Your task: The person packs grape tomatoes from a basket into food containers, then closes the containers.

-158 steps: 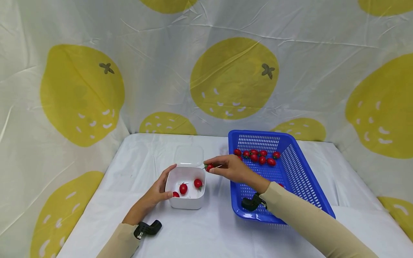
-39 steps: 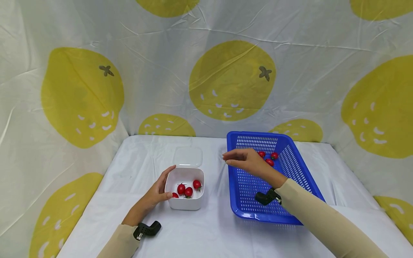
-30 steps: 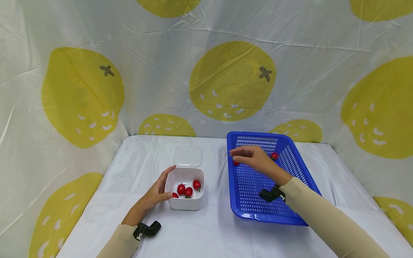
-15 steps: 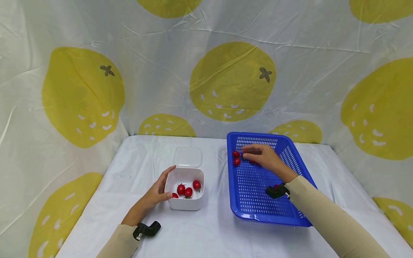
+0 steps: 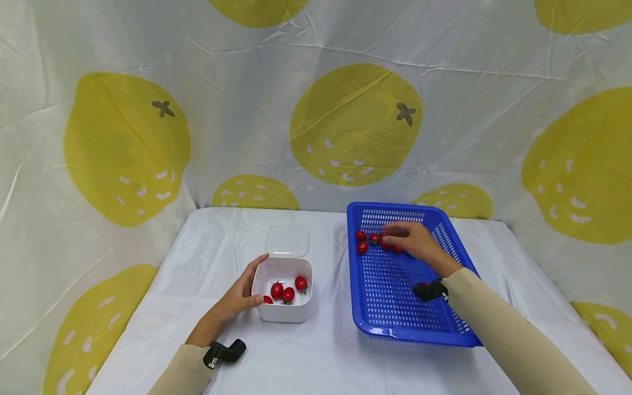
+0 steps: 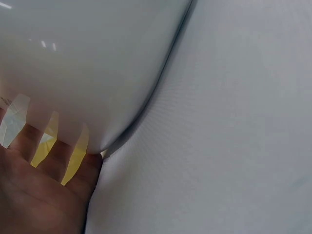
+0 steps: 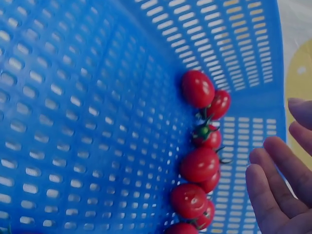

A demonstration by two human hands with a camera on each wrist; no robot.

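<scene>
My left hand (image 5: 239, 293) grips the left side of a square white container (image 5: 283, 314), its thumb at the near rim. Several red cherry tomatoes (image 5: 288, 295) lie inside; the one by the thumb is partly hidden. In the left wrist view, the fingers (image 6: 75, 168) lie against the container's outer wall. Over the far part of a blue plastic basket (image 5: 353, 285) hovers my right hand (image 5: 415, 241), fingers extended and holding nothing. Below it a group of cherry tomatoes (image 5: 362, 248) sits along the basket's far wall. The right wrist view shows these tomatoes (image 7: 199, 164) apart from the fingertips (image 7: 256, 178).
A clear lid (image 5: 288, 240) lies on the white cloth just behind the container. Another cherry tomato in the basket is mostly hidden by the black wrist camera (image 5: 428, 291). A lemon-print curtain (image 5: 360, 126) hangs behind the table.
A fourth cherry tomato, pinched by the right hand earlier, now lies in the container. The right hand has moved right, back over the basket. The left hand stays on the container.
</scene>
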